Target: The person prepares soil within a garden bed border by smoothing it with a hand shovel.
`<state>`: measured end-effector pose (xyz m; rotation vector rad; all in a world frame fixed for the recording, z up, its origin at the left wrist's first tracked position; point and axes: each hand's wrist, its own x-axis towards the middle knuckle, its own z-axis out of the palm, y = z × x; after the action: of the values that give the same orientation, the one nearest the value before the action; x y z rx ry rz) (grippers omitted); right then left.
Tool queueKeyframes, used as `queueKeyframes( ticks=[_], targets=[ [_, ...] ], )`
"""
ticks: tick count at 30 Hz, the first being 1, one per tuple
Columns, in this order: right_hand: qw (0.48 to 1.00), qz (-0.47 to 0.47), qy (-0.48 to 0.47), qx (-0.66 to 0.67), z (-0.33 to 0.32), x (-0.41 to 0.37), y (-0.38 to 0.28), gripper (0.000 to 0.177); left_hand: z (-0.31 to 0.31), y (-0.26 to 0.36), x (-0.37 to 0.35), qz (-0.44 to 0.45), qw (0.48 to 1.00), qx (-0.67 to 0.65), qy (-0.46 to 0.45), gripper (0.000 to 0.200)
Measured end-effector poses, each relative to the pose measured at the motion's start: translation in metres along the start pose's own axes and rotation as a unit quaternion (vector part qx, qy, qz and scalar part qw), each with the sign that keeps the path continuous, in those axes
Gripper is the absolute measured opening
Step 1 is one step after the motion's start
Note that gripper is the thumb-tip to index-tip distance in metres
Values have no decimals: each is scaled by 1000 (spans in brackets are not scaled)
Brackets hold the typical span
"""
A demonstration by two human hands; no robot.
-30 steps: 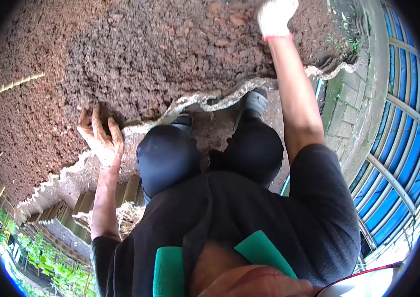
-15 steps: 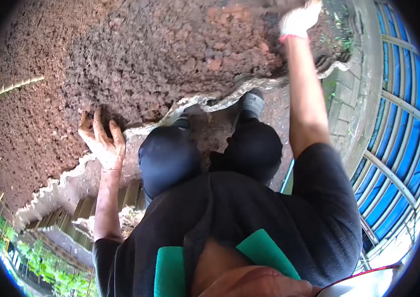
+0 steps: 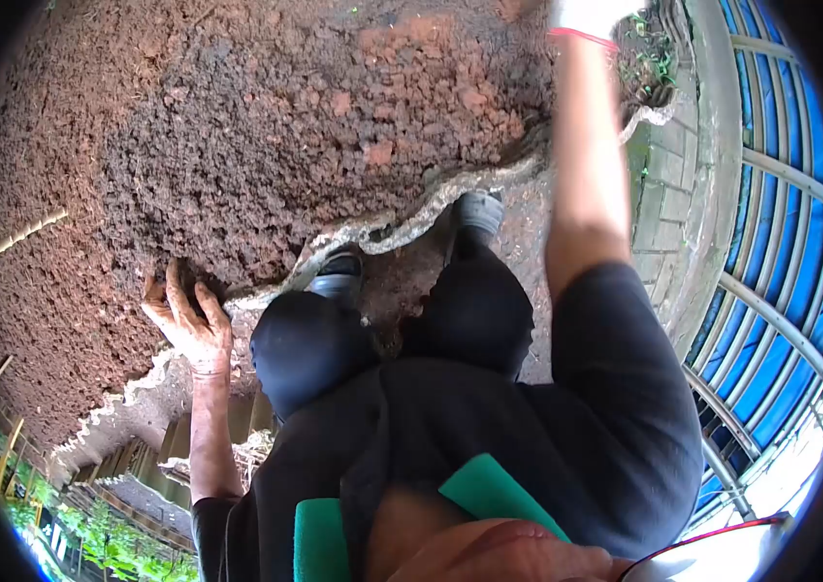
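My left hand [image 3: 188, 320] is bare and soiled. Its fingers are spread, with the tips against the reddish-brown soil [image 3: 266, 145] near the wavy edging [image 3: 372, 231]. At the top right my right hand [image 3: 594, 17] wears a white glove with a red cuff. It is blurred and partly cut off by the frame's top, so its fingers and anything in them are hidden. Loose clods lie on the soil below and left of it.
My knees and dark shoes are at the near side of the edging. Green weeds [image 3: 659, 68] and a paved strip [image 3: 668, 184] lie at the right, beside blue sheeting [image 3: 790, 194] on a metal frame. A pale stick [image 3: 9, 250] lies at the left.
My right hand has moved up towards the frame's top. My left hand keeps its place on the soil, while the view has shifted slightly.
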<state>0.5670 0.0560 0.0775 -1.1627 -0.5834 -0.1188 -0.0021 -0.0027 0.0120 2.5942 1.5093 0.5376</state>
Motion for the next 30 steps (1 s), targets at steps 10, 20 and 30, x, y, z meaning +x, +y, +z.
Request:
queueKeyframes(
  ticks=[10, 20, 30],
  targets=[
    [968, 89, -46, 232, 5, -53, -95, 32, 1, -5, -7, -23, 1000, -15, -8, 45],
    [934, 311, 139, 109, -11, -55, 35, 27, 4, -4, -1, -4, 1000, 3, 26, 51],
    [957, 134, -146, 213, 24, -53, -143, 32, 8, -5, -4, -16, 999, -23, 31, 51]
  ],
)
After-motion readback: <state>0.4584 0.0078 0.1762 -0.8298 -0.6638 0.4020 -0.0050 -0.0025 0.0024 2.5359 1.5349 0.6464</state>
